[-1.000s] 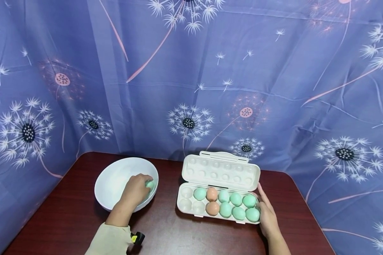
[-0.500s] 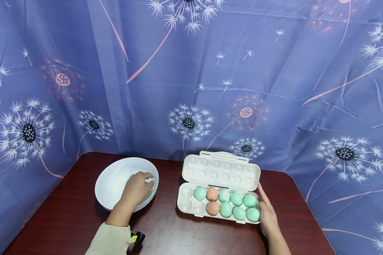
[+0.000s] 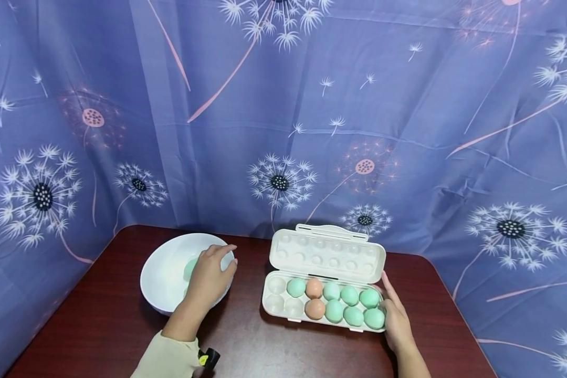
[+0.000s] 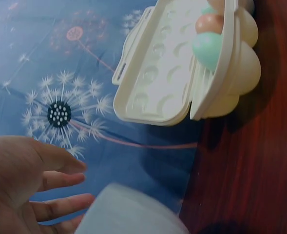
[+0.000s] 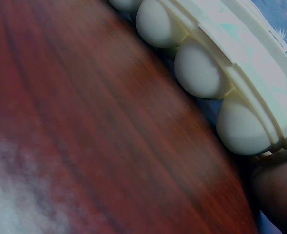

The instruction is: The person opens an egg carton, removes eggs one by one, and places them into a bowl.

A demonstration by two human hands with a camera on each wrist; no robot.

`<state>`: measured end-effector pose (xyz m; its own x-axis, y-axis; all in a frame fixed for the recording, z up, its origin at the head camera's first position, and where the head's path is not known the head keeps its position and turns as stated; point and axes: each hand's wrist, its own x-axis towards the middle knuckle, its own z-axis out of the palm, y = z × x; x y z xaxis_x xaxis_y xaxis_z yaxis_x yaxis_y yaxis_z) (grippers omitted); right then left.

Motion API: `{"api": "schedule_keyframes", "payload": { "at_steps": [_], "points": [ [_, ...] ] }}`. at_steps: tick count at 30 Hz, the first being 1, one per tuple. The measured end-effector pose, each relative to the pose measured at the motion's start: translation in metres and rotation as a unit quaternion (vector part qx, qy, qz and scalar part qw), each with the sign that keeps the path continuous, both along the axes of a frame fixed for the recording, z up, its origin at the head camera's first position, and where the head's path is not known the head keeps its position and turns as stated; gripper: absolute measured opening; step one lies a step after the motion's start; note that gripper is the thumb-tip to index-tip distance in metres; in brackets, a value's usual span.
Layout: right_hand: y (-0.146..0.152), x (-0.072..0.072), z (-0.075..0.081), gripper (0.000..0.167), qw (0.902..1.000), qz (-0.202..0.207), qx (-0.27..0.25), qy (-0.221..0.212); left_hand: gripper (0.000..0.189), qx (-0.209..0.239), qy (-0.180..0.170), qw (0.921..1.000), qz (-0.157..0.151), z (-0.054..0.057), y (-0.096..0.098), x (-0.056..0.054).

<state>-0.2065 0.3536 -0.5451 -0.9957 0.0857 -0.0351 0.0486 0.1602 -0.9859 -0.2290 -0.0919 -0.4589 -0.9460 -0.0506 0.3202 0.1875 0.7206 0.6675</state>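
Near the back-left corner of the table (image 3: 264, 346) stands a white bowl (image 3: 160, 273), upright. Inside it lies a green egg (image 3: 189, 269), partly hidden behind the left hand (image 3: 209, 275); a second green patch shows beside the wrist, too covered to identify. The left hand is over the bowl's right side, fingertips reaching just past the rim. Its fingers (image 4: 60, 207) are spread and loosely bent, with nothing between them.

Along the back edge, right of the middle, sits a pale carton (image 3: 275, 303), well apart from the bowl. Its lid (image 3: 328, 254) is tipped back, inner face exposed, on the side nearest the back edge. Nine eggs are seated in the carton, five in the back row and four in the front. Two are brown eggs (image 3: 314, 308), one behind the other; the remaining seven are green.

The right hand (image 3: 398, 323) is at the carton's right end, on the side toward the table's right edge. One straight finger lies along that end up to the lid's corner, and the thumb meets the rim; the remaining fingers are hidden, so whether they clamp the carton cannot be told.

A light sleeve (image 3: 165, 357) covers the left forearm. Behind the back edge hangs a blue curtain (image 3: 208, 173) printed with dandelions.
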Motion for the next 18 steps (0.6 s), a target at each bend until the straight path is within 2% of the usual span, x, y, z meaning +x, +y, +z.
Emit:
{"api": "schedule_keyframes", "payload": {
  "at_steps": [8, 13, 18],
  "points": [
    [0.0, -0.001, 0.001, 0.077, 0.9999, -0.005, -0.002, -0.013, 0.043, -0.005, 0.04, 0.9985, -0.037, 0.0, 0.016, 0.005],
    [0.0, 0.0, 0.0, 0.075, 1.0, -0.002, -0.004, -0.005, 0.045, -0.02, 0.061, 0.9951, -0.076, -0.001, 0.027, 0.009],
    [0.001, 0.0, -0.003, 0.073, 0.9999, 0.004, -0.007, 0.009, 0.046, -0.038, 0.077, 0.9884, -0.125, -0.006, 0.039, 0.012]
  ]
}}
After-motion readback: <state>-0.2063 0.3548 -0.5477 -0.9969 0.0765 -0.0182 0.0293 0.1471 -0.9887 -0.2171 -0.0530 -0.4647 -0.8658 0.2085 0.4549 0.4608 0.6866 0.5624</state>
